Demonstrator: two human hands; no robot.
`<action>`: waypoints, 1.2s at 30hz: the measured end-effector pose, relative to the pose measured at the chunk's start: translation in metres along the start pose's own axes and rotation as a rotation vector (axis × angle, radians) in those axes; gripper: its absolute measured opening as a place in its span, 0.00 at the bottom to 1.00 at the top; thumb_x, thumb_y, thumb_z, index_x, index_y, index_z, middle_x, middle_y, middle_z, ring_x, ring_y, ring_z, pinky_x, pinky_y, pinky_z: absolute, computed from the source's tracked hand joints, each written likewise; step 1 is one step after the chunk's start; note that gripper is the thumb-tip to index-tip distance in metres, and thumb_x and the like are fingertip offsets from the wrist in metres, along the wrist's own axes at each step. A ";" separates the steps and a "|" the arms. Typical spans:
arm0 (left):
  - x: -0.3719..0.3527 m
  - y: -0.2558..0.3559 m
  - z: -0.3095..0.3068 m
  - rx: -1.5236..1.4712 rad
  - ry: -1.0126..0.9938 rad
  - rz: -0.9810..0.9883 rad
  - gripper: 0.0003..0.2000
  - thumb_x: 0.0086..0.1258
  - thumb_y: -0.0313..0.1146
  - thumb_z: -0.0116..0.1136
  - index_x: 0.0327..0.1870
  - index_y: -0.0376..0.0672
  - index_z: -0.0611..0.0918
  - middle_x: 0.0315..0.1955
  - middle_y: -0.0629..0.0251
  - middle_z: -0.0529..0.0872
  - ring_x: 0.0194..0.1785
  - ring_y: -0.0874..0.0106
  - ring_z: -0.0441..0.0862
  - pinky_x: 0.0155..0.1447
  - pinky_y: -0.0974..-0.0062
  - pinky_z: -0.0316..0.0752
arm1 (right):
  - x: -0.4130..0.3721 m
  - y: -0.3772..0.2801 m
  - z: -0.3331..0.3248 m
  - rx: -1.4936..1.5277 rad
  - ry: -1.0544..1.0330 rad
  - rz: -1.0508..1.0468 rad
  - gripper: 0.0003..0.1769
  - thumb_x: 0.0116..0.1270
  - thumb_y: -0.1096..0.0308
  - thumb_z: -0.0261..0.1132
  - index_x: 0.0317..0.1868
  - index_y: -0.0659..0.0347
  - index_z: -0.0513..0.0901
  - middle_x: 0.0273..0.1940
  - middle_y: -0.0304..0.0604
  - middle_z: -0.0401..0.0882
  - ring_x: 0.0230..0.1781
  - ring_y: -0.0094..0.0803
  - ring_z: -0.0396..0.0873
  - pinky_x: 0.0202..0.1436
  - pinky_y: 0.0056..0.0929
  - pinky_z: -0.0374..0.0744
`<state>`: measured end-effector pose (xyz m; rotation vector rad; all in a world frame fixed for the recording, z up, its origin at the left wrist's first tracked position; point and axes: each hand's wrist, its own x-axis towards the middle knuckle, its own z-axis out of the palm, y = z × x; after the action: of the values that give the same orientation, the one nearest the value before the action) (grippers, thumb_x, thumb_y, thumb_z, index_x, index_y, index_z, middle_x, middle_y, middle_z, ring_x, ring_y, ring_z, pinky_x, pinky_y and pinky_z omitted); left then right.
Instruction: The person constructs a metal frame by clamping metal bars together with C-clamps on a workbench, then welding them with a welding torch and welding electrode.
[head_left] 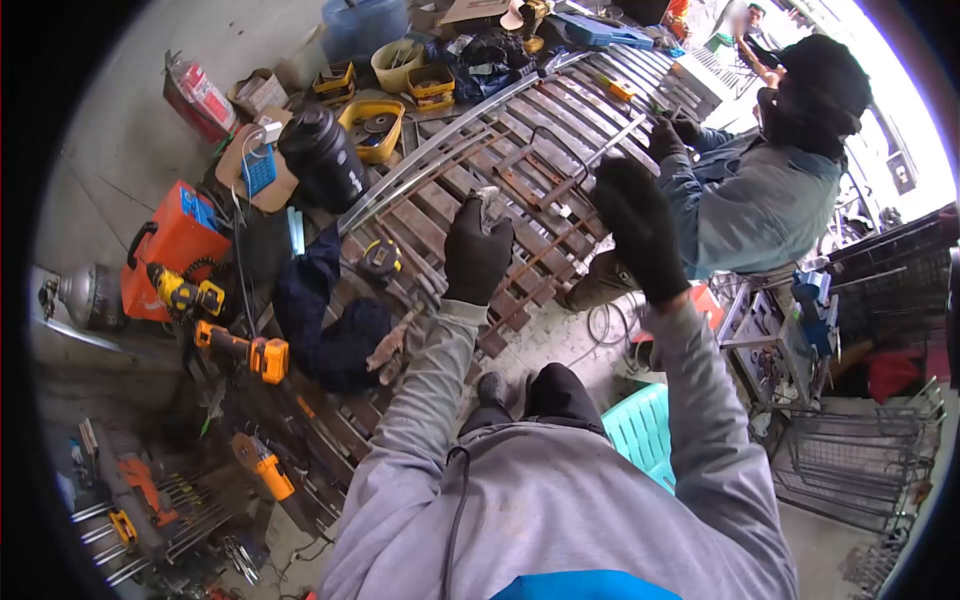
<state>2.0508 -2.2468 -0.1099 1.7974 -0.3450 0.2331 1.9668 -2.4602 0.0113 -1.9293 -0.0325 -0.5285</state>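
My left hand, in a black glove, is closed on a small greyish piece that sticks out past its fingertips; what the piece is cannot be made out. It hangs over the slatted metal bench. My right hand, also black-gloved, is raised to the right of the bench, blurred by motion, and its fingers cannot be read clearly. Between both hands a rusty metal frame lies on the slats. A yellow and black tape measure rests to the left of my left hand.
Across the bench at the right, a co-worker in dark gloves bends over the slats. Yellow tubs, a black container and orange power tools are at the left. A turquoise stool and a metal cart stand at the right.
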 end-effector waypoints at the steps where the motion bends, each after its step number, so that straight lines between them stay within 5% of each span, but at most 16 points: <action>1: 0.012 -0.003 0.006 0.013 -0.003 -0.002 0.22 0.69 0.31 0.68 0.63 0.33 0.83 0.57 0.41 0.89 0.62 0.46 0.87 0.68 0.58 0.81 | 0.033 0.020 -0.006 0.014 0.015 0.014 0.22 0.76 0.62 0.72 0.63 0.68 0.83 0.52 0.43 0.88 0.50 0.28 0.83 0.59 0.31 0.82; 3: 0.025 -0.013 0.016 0.233 -0.019 0.075 0.25 0.69 0.30 0.67 0.67 0.36 0.83 0.60 0.48 0.89 0.63 0.55 0.88 0.69 0.61 0.80 | 0.101 0.080 -0.009 0.144 0.105 0.082 0.25 0.75 0.59 0.72 0.63 0.69 0.83 0.49 0.42 0.87 0.48 0.27 0.83 0.56 0.29 0.82; 5: 0.040 -0.037 0.021 0.327 -0.041 -0.009 0.26 0.69 0.31 0.69 0.68 0.38 0.83 0.62 0.47 0.88 0.66 0.49 0.85 0.71 0.58 0.78 | 0.168 0.138 0.001 0.193 0.230 0.313 0.29 0.71 0.58 0.72 0.65 0.71 0.83 0.55 0.49 0.90 0.52 0.36 0.86 0.58 0.35 0.83; 6: 0.045 -0.044 0.019 0.393 -0.016 -0.016 0.25 0.69 0.31 0.69 0.68 0.38 0.83 0.62 0.47 0.88 0.66 0.50 0.85 0.71 0.58 0.78 | 0.210 0.205 0.009 0.047 0.299 0.254 0.31 0.68 0.57 0.72 0.64 0.70 0.83 0.55 0.52 0.91 0.51 0.38 0.87 0.58 0.35 0.84; 11: 0.097 -0.086 0.009 0.579 0.126 -0.144 0.24 0.65 0.34 0.71 0.62 0.37 0.84 0.56 0.44 0.87 0.59 0.43 0.85 0.66 0.50 0.80 | 0.330 0.340 0.041 -0.489 0.020 0.459 0.38 0.65 0.51 0.69 0.73 0.62 0.81 0.67 0.63 0.85 0.70 0.55 0.82 0.75 0.44 0.78; 12: 0.114 -0.091 0.006 0.702 0.100 -0.142 0.25 0.65 0.34 0.71 0.63 0.37 0.83 0.57 0.44 0.87 0.61 0.43 0.84 0.68 0.50 0.78 | 0.347 0.353 0.045 -0.685 -0.009 0.351 0.40 0.65 0.52 0.74 0.75 0.62 0.79 0.66 0.59 0.86 0.65 0.53 0.86 0.71 0.44 0.81; 16: 0.171 -0.113 0.008 0.898 0.047 -0.107 0.25 0.66 0.34 0.71 0.65 0.39 0.83 0.60 0.43 0.85 0.66 0.43 0.81 0.73 0.49 0.74 | 0.414 0.395 0.047 -0.889 -0.271 0.360 0.50 0.66 0.44 0.73 0.83 0.56 0.69 0.71 0.58 0.82 0.70 0.56 0.82 0.73 0.46 0.79; 17: 0.185 -0.119 0.012 0.950 0.036 -0.086 0.25 0.66 0.34 0.72 0.64 0.39 0.83 0.61 0.43 0.85 0.66 0.43 0.81 0.74 0.49 0.73 | 0.428 0.411 0.049 -0.825 -0.268 0.377 0.42 0.70 0.40 0.67 0.81 0.45 0.73 0.78 0.51 0.76 0.78 0.51 0.76 0.80 0.52 0.72; 19: 0.211 -0.132 0.021 0.976 0.018 -0.092 0.26 0.66 0.35 0.72 0.66 0.41 0.82 0.62 0.44 0.85 0.66 0.45 0.81 0.74 0.50 0.73 | 0.452 0.458 0.054 -0.833 -0.258 0.373 0.38 0.72 0.40 0.65 0.78 0.46 0.76 0.77 0.53 0.77 0.76 0.52 0.78 0.78 0.51 0.74; 21: 0.236 -0.140 0.031 1.093 -0.141 -0.257 0.28 0.67 0.35 0.71 0.69 0.42 0.81 0.65 0.42 0.84 0.67 0.44 0.81 0.73 0.52 0.75 | 0.457 0.436 0.053 -0.901 -0.311 0.382 0.33 0.75 0.43 0.60 0.74 0.47 0.80 0.70 0.55 0.83 0.72 0.52 0.80 0.74 0.49 0.78; 23: 0.252 -0.159 0.038 1.098 -0.202 -0.331 0.29 0.66 0.39 0.73 0.69 0.44 0.81 0.62 0.45 0.86 0.66 0.45 0.83 0.72 0.52 0.76 | 0.459 0.448 0.050 -0.972 -0.178 0.268 0.36 0.65 0.42 0.74 0.68 0.52 0.84 0.60 0.57 0.88 0.63 0.55 0.86 0.64 0.52 0.82; 24: 0.253 -0.174 0.042 1.080 -0.235 -0.351 0.29 0.66 0.41 0.73 0.69 0.46 0.81 0.60 0.47 0.87 0.64 0.46 0.84 0.70 0.52 0.77 | 0.455 0.454 0.047 -0.932 -0.124 0.201 0.27 0.66 0.46 0.70 0.62 0.47 0.89 0.64 0.54 0.87 0.66 0.51 0.84 0.70 0.49 0.80; 28: 0.274 -0.191 0.053 1.196 -0.240 -0.383 0.21 0.70 0.45 0.68 0.62 0.50 0.87 0.48 0.51 0.92 0.56 0.49 0.88 0.61 0.51 0.80 | 0.455 0.460 0.027 -0.812 -0.230 0.016 0.23 0.62 0.48 0.76 0.57 0.42 0.91 0.57 0.49 0.90 0.61 0.52 0.86 0.66 0.49 0.82; 30: 0.280 -0.203 0.047 1.204 -0.216 -0.301 0.15 0.71 0.43 0.66 0.53 0.48 0.91 0.37 0.50 0.93 0.44 0.49 0.91 0.53 0.53 0.83 | 0.456 0.462 0.025 -0.823 -0.248 0.013 0.25 0.61 0.46 0.77 0.57 0.43 0.91 0.57 0.49 0.90 0.60 0.52 0.86 0.66 0.50 0.82; 36: 0.276 -0.216 0.036 0.980 -0.237 -0.377 0.19 0.65 0.43 0.75 0.54 0.45 0.89 0.44 0.50 0.93 0.49 0.50 0.91 0.57 0.55 0.83 | 0.451 0.458 0.023 -0.912 -0.205 -0.056 0.36 0.59 0.39 0.78 0.65 0.47 0.86 0.58 0.52 0.88 0.57 0.55 0.87 0.62 0.53 0.82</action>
<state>2.3847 -2.2636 -0.2220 2.8230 -0.0281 -0.1140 2.5015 -2.7285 -0.2248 -2.8766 0.0304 -0.4058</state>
